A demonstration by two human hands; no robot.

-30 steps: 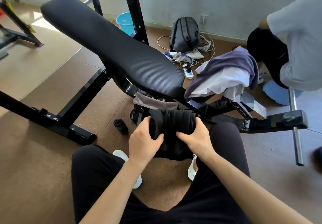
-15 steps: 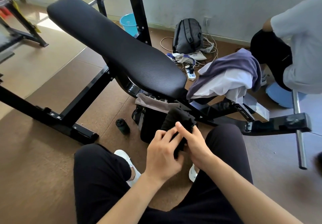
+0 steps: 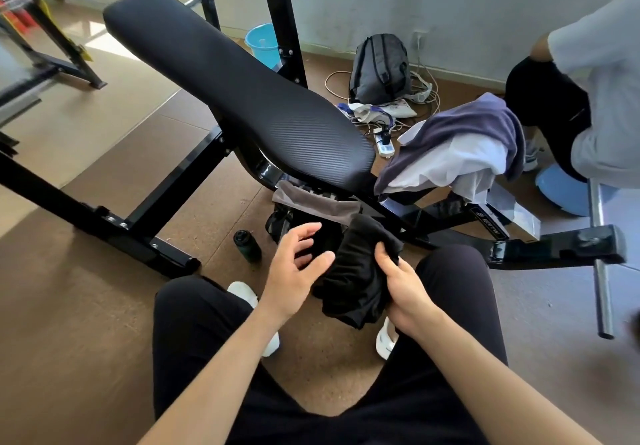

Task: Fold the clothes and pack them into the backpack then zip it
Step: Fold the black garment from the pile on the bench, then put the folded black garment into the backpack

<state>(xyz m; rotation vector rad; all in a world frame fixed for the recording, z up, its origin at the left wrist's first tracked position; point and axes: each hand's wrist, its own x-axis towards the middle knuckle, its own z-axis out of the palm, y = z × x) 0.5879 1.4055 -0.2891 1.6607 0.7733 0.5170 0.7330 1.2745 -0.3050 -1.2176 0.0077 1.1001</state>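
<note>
The right hand (image 3: pixel 407 292) grips a bunched black garment (image 3: pixel 353 271) along its right edge, fingers curled into the cloth. It holds the garment above the floor between the person's knees. The left hand (image 3: pixel 296 264) is open, fingers spread and loose. Its thumb sits at the garment's left side, and whether it touches cannot be told.

Just beyond the hands, under the low end of the bench pad (image 3: pixel 242 98), stands a dark backpack (image 3: pixel 278 226) with a grey flap (image 3: pixel 311 200) lying across its top. The garment's upper end is right at the backpack's mouth; whether any of it is inside cannot be told.

A purple top (image 3: pixel 464 126) lies over a white top (image 3: pixel 450 164), both draped on the bench frame to the right of the pad. A dark bottle (image 3: pixel 246 246) is on the floor just left of the backpack.

Farther back, a grey bag (image 3: pixel 379 64) stands upright near the wall among cables, with a power strip (image 3: pixel 385 148) in front of it. A blue bucket (image 3: pixel 263 43) sits behind the rack's post. At the right edge a second person (image 3: pixel 602 91) in a pale shirt sits on a blue stool (image 3: pixel 562 190)
</note>
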